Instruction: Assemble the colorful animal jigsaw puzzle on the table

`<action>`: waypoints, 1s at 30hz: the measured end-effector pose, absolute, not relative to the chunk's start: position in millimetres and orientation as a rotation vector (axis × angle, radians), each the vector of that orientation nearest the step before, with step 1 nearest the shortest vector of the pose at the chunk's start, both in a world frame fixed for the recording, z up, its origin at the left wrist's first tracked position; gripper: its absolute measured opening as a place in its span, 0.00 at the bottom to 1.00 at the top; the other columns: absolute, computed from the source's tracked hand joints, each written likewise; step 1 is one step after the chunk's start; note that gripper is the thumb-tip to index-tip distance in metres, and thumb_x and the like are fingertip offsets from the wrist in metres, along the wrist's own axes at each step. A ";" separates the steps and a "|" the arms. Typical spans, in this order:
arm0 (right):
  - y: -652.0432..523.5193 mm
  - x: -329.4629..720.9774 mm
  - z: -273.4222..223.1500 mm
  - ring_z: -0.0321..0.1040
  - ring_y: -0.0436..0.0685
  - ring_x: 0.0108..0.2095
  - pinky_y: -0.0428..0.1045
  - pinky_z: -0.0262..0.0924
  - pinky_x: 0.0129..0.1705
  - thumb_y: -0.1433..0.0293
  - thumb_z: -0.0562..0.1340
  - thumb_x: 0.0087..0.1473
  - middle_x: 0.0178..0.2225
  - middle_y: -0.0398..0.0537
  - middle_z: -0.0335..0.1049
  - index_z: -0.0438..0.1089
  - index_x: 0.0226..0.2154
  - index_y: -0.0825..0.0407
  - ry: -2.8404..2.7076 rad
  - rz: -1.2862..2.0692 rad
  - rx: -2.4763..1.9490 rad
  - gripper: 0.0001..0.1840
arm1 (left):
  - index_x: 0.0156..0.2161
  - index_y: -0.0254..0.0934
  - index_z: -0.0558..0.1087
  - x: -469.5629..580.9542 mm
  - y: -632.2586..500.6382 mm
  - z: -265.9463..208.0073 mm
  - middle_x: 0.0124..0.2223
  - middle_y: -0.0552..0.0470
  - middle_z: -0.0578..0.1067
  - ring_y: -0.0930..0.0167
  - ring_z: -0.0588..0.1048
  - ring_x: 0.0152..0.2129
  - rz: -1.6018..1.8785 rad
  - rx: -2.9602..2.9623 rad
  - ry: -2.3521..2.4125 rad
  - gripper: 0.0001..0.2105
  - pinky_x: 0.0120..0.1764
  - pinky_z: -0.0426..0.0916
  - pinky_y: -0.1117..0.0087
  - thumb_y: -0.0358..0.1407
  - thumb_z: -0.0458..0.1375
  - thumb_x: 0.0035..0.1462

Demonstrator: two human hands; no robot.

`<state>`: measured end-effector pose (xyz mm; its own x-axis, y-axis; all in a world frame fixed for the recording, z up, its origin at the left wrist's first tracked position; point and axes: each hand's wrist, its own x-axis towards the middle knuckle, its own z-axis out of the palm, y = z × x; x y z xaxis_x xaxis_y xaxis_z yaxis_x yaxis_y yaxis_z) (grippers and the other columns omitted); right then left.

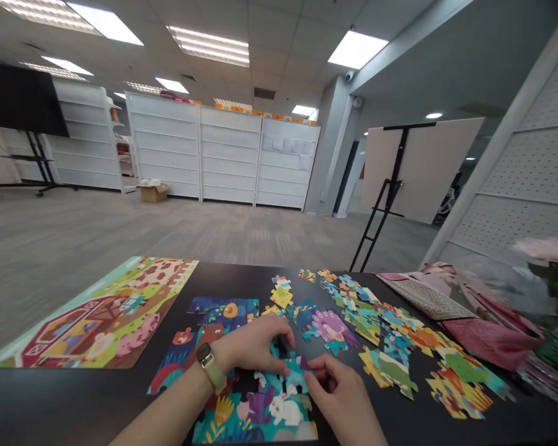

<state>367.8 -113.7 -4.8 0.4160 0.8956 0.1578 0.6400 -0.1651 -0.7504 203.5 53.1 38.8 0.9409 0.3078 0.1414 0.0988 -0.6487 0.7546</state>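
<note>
A partly joined jigsaw puzzle (255,427) lies on the black table in front of me, with a white rabbit, purple leaves and teal ground. My left hand (260,344), wearing a watch with a pale green strap (211,367), reaches over its middle. The left thumb and curled fingers press on a teal puzzle piece (296,373) near the puzzle's right side. Closed in a pinch, my right hand (337,390) touches that piece's right edge with thumb and forefinger. A joined section with a purple creature (330,327) lies just beyond the hands. My left forearm hides part of the puzzle.
A farm picture sheet (116,316) lies at the left of the table (41,402). Loose puzzle pieces (390,365) spread across the right side. A pink bag (488,328) and a flower (549,249) stand at the right edge. An easel board (418,167) stands beyond.
</note>
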 end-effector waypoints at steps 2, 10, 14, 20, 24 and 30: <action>-113.1 367.7 -7.6 0.72 0.57 0.26 0.48 0.61 0.29 0.61 0.61 0.53 0.24 0.43 0.75 0.74 0.31 0.49 -1.335 0.389 -1.916 0.10 | 0.41 0.41 0.77 204.1 52.7 37.2 0.43 0.50 0.76 0.63 0.71 0.41 0.326 2.291 0.277 0.23 0.44 0.62 0.66 0.55 0.70 0.47; -116.3 360.4 0.2 0.73 0.59 0.34 0.51 0.66 0.37 0.66 0.61 0.54 0.29 0.44 0.73 0.72 0.32 0.48 -1.464 0.146 -1.996 0.05 | 0.41 0.42 0.77 204.4 57.6 30.6 0.43 0.52 0.76 0.64 0.73 0.41 0.308 2.335 0.293 0.20 0.44 0.64 0.68 0.50 0.72 0.48; -117.6 359.1 0.5 0.73 0.60 0.38 0.52 0.67 0.41 0.69 0.62 0.55 0.33 0.45 0.74 0.73 0.33 0.47 -1.504 0.129 -1.955 0.03 | 0.40 0.42 0.76 195.0 45.5 50.6 0.43 0.53 0.75 0.65 0.72 0.44 0.367 2.378 0.349 0.13 0.49 0.63 0.68 0.41 0.71 0.51; -126.1 353.5 7.7 0.72 0.60 0.44 0.54 0.67 0.49 0.68 0.57 0.63 0.38 0.48 0.76 0.75 0.37 0.47 -1.554 0.127 -1.864 0.10 | 0.48 0.46 0.75 155.6 -17.6 35.5 0.49 0.53 0.76 0.62 0.74 0.47 0.451 2.571 0.704 0.09 0.48 0.67 0.65 0.36 0.60 0.62; -134.9 346.2 21.9 0.67 0.63 0.55 0.57 0.64 0.57 0.69 0.57 0.62 0.53 0.51 0.74 0.76 0.47 0.45 -1.819 0.149 -1.823 0.15 | 0.56 0.45 0.73 136.9 -28.8 -41.1 0.52 0.51 0.80 0.62 0.79 0.44 0.715 3.090 0.617 0.19 0.42 0.71 0.68 0.43 0.64 0.61; -135.1 340.4 34.8 0.63 0.66 0.59 0.62 0.59 0.59 0.70 0.61 0.58 0.56 0.49 0.72 0.75 0.48 0.44 -1.985 0.208 -1.882 0.15 | 0.61 0.53 0.68 136.4 -24.7 -87.4 0.56 0.56 0.78 0.65 0.78 0.50 0.987 3.167 0.697 0.25 0.48 0.71 0.70 0.29 0.57 0.60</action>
